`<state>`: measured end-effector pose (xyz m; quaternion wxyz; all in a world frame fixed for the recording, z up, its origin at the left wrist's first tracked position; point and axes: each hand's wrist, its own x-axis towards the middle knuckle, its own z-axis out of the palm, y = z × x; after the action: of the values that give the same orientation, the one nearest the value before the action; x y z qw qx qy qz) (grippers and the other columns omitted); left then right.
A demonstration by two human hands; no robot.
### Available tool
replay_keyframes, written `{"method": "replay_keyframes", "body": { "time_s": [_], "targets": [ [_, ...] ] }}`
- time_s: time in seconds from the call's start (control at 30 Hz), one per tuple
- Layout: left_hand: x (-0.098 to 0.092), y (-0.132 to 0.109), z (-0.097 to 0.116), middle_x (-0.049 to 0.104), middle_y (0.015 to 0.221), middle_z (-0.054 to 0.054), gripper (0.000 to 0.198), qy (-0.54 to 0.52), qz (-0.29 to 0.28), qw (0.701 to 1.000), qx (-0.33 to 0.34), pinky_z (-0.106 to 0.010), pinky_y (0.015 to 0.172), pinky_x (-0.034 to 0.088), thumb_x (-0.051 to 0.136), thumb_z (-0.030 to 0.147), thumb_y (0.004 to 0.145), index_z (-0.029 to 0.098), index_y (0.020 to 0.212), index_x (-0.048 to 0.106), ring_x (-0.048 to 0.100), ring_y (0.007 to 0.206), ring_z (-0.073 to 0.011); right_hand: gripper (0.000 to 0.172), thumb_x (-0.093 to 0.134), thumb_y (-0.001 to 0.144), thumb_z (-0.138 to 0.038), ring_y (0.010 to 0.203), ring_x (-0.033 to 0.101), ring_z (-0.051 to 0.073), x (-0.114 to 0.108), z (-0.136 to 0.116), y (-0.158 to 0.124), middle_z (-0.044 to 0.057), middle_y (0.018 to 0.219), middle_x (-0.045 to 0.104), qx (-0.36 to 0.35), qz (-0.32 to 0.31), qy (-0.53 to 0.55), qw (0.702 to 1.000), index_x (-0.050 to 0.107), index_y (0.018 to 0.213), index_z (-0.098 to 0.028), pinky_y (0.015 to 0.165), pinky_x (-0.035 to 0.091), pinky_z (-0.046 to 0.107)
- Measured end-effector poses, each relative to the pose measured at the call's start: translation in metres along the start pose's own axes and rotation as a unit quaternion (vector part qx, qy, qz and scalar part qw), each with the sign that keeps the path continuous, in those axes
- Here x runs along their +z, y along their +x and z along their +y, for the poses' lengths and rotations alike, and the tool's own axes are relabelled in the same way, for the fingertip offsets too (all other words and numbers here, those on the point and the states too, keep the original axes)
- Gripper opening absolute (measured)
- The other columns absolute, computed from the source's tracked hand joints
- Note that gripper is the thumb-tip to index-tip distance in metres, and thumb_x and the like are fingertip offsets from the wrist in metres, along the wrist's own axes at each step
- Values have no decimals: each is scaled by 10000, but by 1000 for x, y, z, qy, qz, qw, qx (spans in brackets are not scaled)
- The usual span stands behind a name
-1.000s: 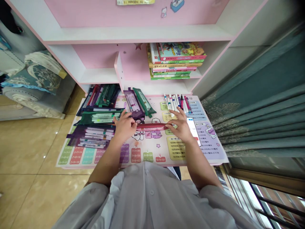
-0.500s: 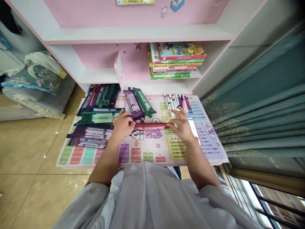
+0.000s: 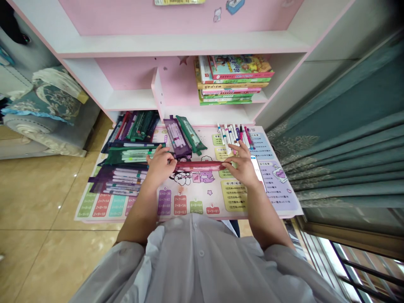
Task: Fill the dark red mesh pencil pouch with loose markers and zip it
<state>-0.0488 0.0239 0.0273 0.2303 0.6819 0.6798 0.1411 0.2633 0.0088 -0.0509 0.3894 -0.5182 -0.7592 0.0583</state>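
A narrow red mesh pencil case (image 3: 198, 166) is stretched level above the desk, with pale pens faintly visible through it. My left hand (image 3: 160, 165) pinches its left end between thumb and fingers. At the right end, my right hand (image 3: 241, 165) grips the other corner between thumb and forefinger, its remaining fingers spread. Close to the left hand lie a green mesh pencil case (image 3: 126, 155) and a purple mesh case (image 3: 116, 181), both holding several pens. Loose pens (image 3: 232, 136) lie in a bunch beyond my right hand.
Another purple case (image 3: 177, 136) and a green case (image 3: 191, 134) lie at the desk's back. A pile of cases (image 3: 139, 126) sits back left. A phone (image 3: 258, 170) lies right of my right hand. Books (image 3: 233, 82) are stacked on the shelf (image 3: 186, 44) above the printed desk (image 3: 195, 202).
My left hand has shifted slightly left along with its end of the red pencil case. The right hand has moved very little, and both grips stay closed.
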Motion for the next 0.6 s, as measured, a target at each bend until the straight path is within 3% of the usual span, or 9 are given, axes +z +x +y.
{"method": "replay_keyframes", "body": {
  "time_s": [0.17,0.3,0.5,0.6],
  "targets": [
    [-2,2,-4,560,1456,-18,177,-6,7,1000,-8,-709,1157,230,573,261,841,227,701,675,353,1453,-354,200,672,855,-372,1457,319,380,-3,-1,1,37,1369,583,13,-9,0,1000,740,715,-245,1177,304,651],
    [-3,4,-8,576,1442,-15,178,-6,18,1000,-8,-617,1164,315,573,270,837,238,712,696,382,1441,-329,191,673,855,-364,1449,328,382,-4,0,1,39,1363,584,20,-8,-2,1000,742,722,-245,1169,309,657],
    [-6,6,-14,598,1418,5,184,-13,23,1000,4,-502,1181,348,572,278,835,243,706,698,380,1453,-279,198,672,854,-358,1453,317,387,-5,3,0,48,1366,578,16,-6,4,1000,750,718,-237,1178,293,659],
    [-6,7,-14,596,1421,-5,180,-6,16,1000,2,-532,1183,333,579,282,835,237,703,694,379,1452,-293,185,674,849,-354,1463,303,376,-6,5,0,40,1371,576,21,-15,11,1000,748,722,-241,1177,299,655]
  ]
}}
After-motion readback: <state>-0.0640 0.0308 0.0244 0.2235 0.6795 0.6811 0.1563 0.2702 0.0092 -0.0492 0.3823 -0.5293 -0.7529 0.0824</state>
